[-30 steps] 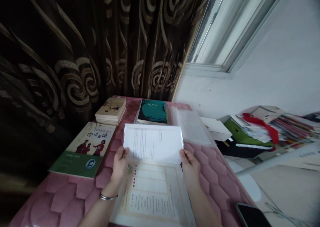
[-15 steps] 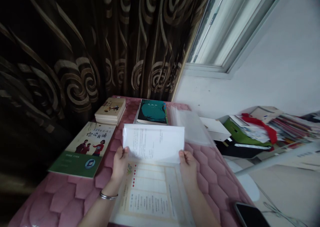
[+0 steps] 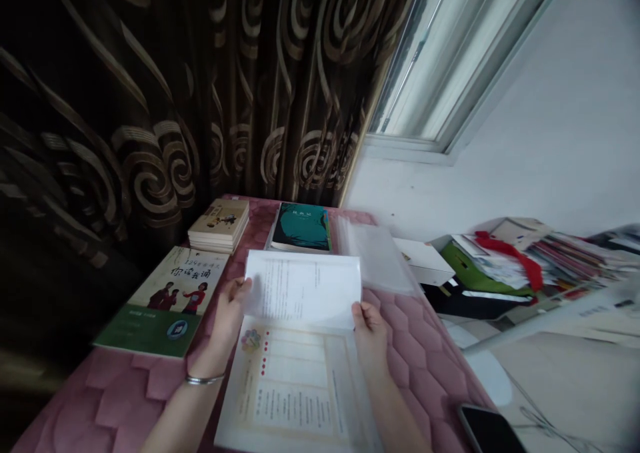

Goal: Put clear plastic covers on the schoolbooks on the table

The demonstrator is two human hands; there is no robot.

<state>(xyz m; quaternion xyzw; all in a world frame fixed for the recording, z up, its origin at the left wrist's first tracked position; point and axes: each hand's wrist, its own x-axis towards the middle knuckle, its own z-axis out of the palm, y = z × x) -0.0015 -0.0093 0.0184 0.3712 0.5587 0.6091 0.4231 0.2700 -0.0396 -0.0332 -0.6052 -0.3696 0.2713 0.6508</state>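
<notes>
In front of me a book (image 3: 295, 400) lies open on the pink table cover, turned sideways to me. Its upper printed page (image 3: 305, 283) is tilted up, and a shiny edge suggests clear plastic over it. My left hand (image 3: 231, 310), with a silver bangle on the wrist, pinches the left edge of that page. On the opposite side my right hand (image 3: 371, 326) grips the right edge between thumb and fingers. The lower page shows a table with red dots and a flower picture. Clear plastic sheets (image 3: 385, 256) lie beyond my right hand.
A green-and-white book (image 3: 160, 300) lies to the left, with a stack of tan books (image 3: 219, 223) behind it. A teal book (image 3: 303, 226) sits at the back. A phone (image 3: 490, 430) rests at the near right edge. Papers and folders (image 3: 490, 266) are piled beyond the table.
My left hand has shifted up along the left edge of the page and more of the flower picture shows. The whole view has moved slightly. My right hand still holds its edge.
</notes>
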